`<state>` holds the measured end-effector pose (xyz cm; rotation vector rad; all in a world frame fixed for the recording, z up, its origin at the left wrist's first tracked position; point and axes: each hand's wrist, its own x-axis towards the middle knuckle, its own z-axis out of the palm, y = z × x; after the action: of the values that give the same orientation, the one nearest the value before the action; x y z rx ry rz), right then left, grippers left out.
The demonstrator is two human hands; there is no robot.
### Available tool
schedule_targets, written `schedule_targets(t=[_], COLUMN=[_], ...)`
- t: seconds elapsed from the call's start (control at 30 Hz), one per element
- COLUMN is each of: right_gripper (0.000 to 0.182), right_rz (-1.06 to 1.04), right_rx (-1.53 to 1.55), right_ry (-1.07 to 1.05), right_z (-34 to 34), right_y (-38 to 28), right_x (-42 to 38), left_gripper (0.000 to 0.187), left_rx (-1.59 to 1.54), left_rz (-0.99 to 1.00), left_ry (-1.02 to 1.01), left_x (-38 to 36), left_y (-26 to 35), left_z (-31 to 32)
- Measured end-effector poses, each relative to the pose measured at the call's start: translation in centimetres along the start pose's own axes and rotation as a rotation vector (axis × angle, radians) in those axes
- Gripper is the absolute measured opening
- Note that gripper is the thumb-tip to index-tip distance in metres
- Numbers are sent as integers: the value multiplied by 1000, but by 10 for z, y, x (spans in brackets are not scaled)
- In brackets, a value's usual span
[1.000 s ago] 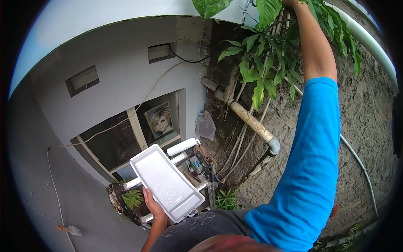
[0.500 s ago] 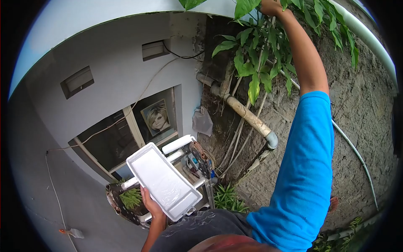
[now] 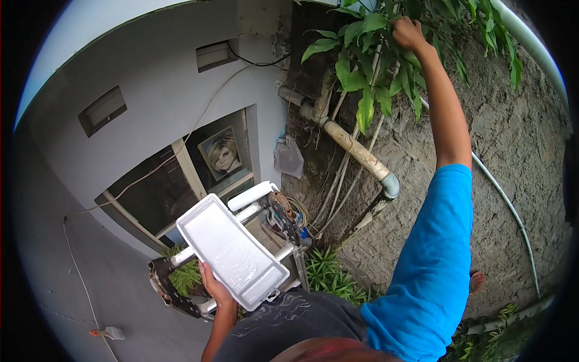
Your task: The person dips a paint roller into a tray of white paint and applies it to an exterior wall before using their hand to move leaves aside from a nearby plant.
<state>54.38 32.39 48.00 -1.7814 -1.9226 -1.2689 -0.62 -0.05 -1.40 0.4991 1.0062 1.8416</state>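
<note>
My left hand (image 3: 216,287) grips the near left edge of a white paint tray (image 3: 232,253), thumb along its rim. Wet white paint coats the tray's inside. The tray tilts over the top of a ladder (image 3: 288,252). High up, my right hand (image 3: 409,33) is closed among the leaves of a green plant (image 3: 374,66); whatever its fingers grip is hidden. My right arm is stretched out in a blue sleeve. Just beyond the tray, a white paint roller (image 3: 250,196) lies on the ladder's top.
Old pipes (image 3: 356,151) run down the rough wall (image 3: 434,181) at right. A window (image 3: 163,199) holding a framed portrait is at left. A thin cable (image 3: 208,117) crosses the grey wall. Far below lies a paintbrush (image 3: 107,332). Green plants (image 3: 332,271) grow beneath the ladder.
My right hand has come down and slightly right, out from the top edge of the view. The tray stays in my left hand, and the whole view has shifted slightly.
</note>
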Motion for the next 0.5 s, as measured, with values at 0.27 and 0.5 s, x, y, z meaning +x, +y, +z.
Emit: schedule_targets(t=[0.27,0.5], right_gripper=[61,41], right_rz=[504,272], right_rx=[363,152], right_ry=[-248,-6], right_z=[33,84], right_y=[39,9], right_x=[-56,-111], left_gripper=[52,52], left_rx=[9,15], left_rz=[-28,-43], left_ry=[42,78], left_x=[-3,-5], left_y=[4,5], left_z=[4,7])
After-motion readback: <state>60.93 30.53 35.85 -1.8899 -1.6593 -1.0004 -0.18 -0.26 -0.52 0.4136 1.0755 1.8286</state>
